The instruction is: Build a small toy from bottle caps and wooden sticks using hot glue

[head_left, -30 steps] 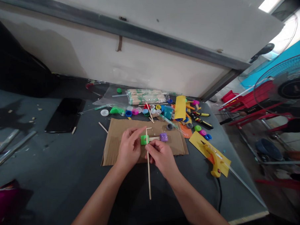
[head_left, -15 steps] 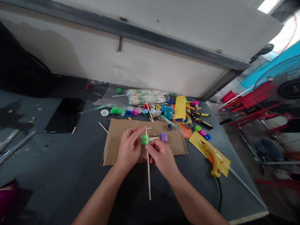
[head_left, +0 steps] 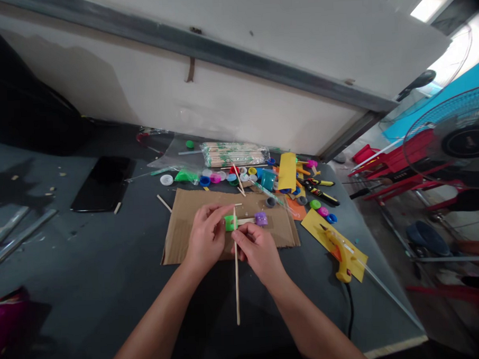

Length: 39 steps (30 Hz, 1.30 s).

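Note:
A long wooden chopstick (head_left: 237,285) points down toward me, pinched near its middle by the thumb and fingers of my right hand (head_left: 259,247). My left hand (head_left: 205,235) has its index finger stretched to the chopstick's far end, the other fingers curled. A short piece of stick (head_left: 238,204) shows beside that fingertip. Just beyond the hands, a green plastic piece (head_left: 229,223) and a purple bottle cap (head_left: 261,219) are joined by pale sticks (head_left: 246,221). They are over a cardboard sheet (head_left: 181,208), partly hidden by my hands.
Behind the cardboard lie a plastic-wrapped bundle of chopsticks (head_left: 234,154) and several coloured caps (head_left: 215,178). At right, a yellow glue gun (head_left: 344,257) rests on yellow card (head_left: 313,224), near black-and-yellow pliers (head_left: 323,195). A black phone (head_left: 102,184) lies left.
The near end of the chopstick has dipped slightly toward me. Both hands keep almost the same place and hold.

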Motion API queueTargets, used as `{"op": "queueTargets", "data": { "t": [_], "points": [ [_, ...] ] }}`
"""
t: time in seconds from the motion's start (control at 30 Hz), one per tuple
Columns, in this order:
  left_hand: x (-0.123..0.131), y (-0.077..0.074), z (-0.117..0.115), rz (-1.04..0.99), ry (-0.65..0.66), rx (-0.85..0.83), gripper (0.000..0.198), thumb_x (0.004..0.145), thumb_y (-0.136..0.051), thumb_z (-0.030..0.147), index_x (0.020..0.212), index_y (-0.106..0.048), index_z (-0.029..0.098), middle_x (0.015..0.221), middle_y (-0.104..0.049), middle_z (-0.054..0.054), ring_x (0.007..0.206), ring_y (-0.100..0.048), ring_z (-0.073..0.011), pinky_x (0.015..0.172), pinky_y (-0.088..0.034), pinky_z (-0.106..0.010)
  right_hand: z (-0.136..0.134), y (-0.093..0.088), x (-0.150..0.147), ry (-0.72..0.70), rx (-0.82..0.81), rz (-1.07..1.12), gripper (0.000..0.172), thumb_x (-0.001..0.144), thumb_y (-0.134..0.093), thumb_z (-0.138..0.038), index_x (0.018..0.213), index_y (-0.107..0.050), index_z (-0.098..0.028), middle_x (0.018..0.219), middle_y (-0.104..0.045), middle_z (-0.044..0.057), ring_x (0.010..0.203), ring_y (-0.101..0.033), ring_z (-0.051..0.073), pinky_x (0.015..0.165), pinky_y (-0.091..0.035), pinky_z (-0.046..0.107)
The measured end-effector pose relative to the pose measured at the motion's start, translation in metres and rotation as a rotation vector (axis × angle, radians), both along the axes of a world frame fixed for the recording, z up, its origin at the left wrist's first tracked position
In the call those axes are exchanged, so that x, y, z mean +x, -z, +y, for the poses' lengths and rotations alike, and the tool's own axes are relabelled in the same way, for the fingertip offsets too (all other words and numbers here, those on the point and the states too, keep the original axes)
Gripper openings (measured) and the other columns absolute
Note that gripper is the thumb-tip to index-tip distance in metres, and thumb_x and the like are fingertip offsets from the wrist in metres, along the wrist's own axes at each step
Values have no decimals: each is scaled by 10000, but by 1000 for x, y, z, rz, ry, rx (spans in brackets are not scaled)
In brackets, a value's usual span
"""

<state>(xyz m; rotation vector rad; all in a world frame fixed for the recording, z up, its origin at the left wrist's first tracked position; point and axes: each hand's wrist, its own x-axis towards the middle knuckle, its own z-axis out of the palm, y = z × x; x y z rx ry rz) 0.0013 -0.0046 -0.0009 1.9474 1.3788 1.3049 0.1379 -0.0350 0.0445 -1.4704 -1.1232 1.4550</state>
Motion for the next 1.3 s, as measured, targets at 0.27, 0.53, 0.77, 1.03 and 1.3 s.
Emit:
{"op": "queueTargets", "data": {
  "t": [0.27,0.53,0.77,1.03,1.3],
  "points": [
    [0,0,0,-19,2,-14,391,878,-449,63,1177,-644,221,1056,-590,-83,1009,-560,-204,893,-475,-375,2,2,0,1,6,4,184,791,-612,-346,718,-552,-188,523,-599,-35,405,-462,74,416,-348,188],
    [0,0,1,-100,1,-80,418,871,-458,59,1228,-610,216,1049,-590,-78,936,-566,-177,834,-494,-341,1,2,0,4,4,-10,198,783,-612,-361,707,-550,-189,517,-596,-32,398,-458,77,405,-340,191],
    [1,-5,1,-150,14,-145,365,889,-462,92,1181,-646,210,978,-600,-62,832,-562,-151,739,-494,-287,2,5,0,3,1,-9,208,781,-619,-376,710,-550,-193,526,-600,-31,398,-457,78,402,-335,192],
    [1,-4,0,-160,40,-123,379,898,-451,89,1186,-646,238,999,-603,-60,909,-568,-167,772,-495,-301,2,3,0,-1,-19,1,215,773,-625,-384,709,-549,-194,520,-605,-29,393,-456,80,397,-318,192],
    [1,-5,0,-146,34,-116,402,874,-456,54,1178,-653,231,983,-607,-60,902,-561,-170,778,-490,-306,3,3,-1,9,-35,15,208,768,-624,-374,702,-541,-194,506,-601,-31,387,-440,73,388,-297,183]
  ]
}}
